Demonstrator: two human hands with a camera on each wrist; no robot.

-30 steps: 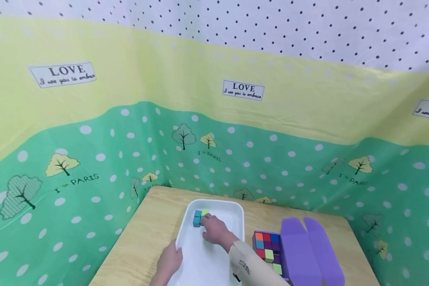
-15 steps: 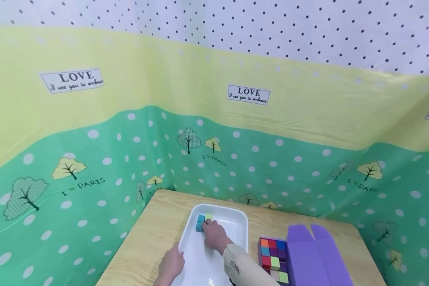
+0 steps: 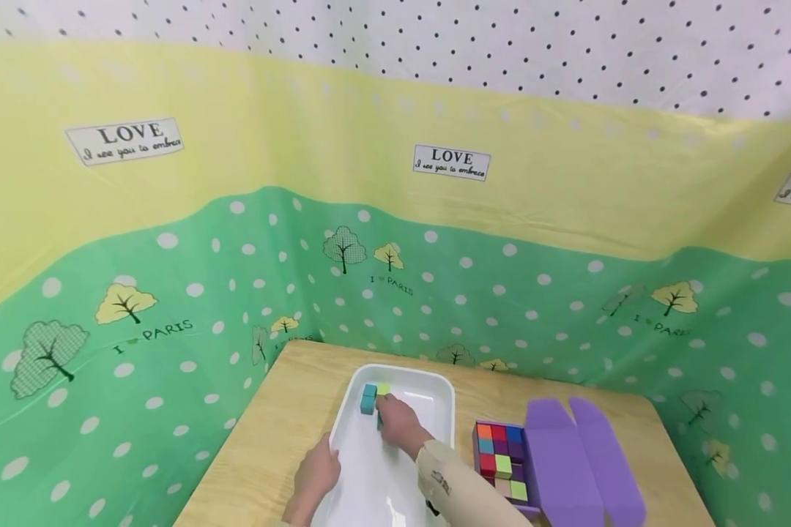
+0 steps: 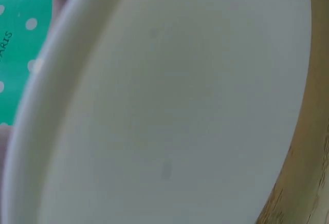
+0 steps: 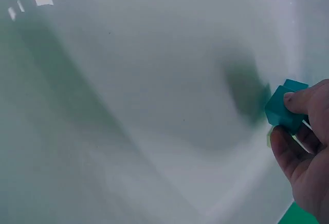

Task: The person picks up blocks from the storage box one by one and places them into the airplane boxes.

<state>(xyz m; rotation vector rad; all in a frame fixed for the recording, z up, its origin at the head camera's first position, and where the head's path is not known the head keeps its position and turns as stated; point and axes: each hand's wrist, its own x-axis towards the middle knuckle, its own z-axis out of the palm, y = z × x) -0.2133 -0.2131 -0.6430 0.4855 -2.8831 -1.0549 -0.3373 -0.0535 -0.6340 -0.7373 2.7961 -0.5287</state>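
Note:
My right hand reaches over the far part of a white tray. In the right wrist view, its thumb and fingers pinch a teal cube. Two more teal cubes sit one behind the other by the tray's far left corner, just left of the fingers. A yellow-green cube shows right behind the fingertips. My left hand grips the tray's left rim. The tray's wall fills most of the left wrist view and hides most of that hand.
Right of the tray stands an open purple box holding several colored cubes, its lid folded out to the right. Everything stands on a wooden table. A patterned curtain hangs behind and at both sides.
The head view has shifted slightly. My right fingers have drawn a little away from the two teal cubes, and a teal side now shows below them. The left hand stays on the rim.

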